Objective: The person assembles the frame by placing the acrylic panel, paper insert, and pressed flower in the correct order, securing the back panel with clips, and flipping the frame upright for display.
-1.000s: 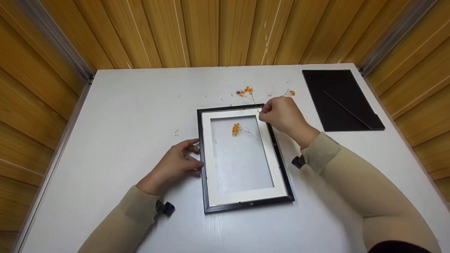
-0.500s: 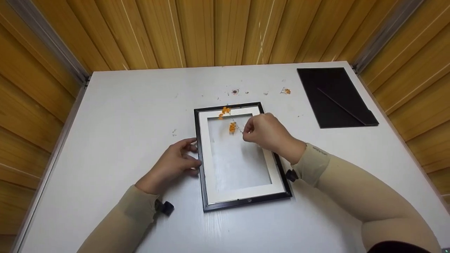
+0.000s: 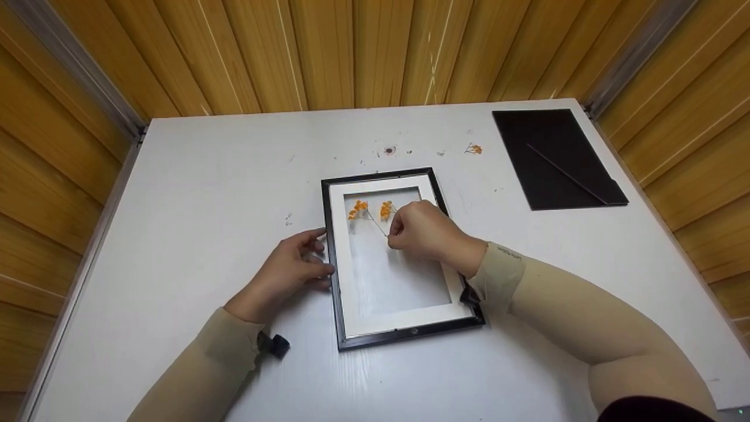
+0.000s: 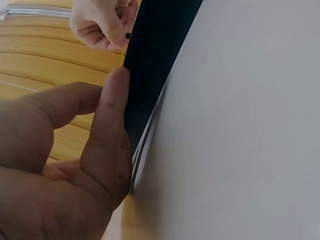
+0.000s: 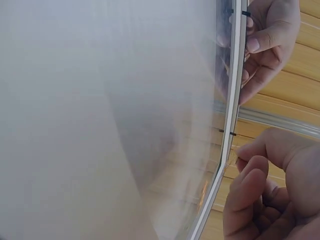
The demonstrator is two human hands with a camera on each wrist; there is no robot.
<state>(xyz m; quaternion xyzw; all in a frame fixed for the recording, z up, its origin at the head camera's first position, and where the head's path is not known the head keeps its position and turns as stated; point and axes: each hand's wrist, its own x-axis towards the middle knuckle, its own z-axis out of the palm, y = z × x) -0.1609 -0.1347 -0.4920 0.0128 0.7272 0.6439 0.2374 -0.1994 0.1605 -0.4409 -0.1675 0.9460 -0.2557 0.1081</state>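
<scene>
My right hand (image 3: 425, 230) pinches the thin stem of a dried orange flower sprig (image 3: 358, 208) between thumb and fingertips, over the glass of a black picture frame (image 3: 410, 333). Its blossoms are near the upper left corner of the opening, inside the white mat (image 3: 398, 322). Just right of them is a second orange sprig (image 3: 385, 209), its stem partly covered by my right hand. My left hand (image 3: 291, 269) rests fingertips and thumb against the frame's left side. In the left wrist view, extended fingers (image 4: 107, 115) touch the dark frame edge (image 4: 155, 45).
A black backing board (image 3: 551, 170) with a slanted strut lies at the table's back right. Close to it is a small orange sprig (image 3: 476, 149). Dried plant crumbs (image 3: 390, 150) are scattered behind the frame. Slatted wooden walls (image 3: 328, 53) enclose the white table (image 3: 222, 176).
My right hand has brought the held sprig from beyond the frame's top edge leftward and toward me, over the glass. My left hand has stayed at the frame's left side.
</scene>
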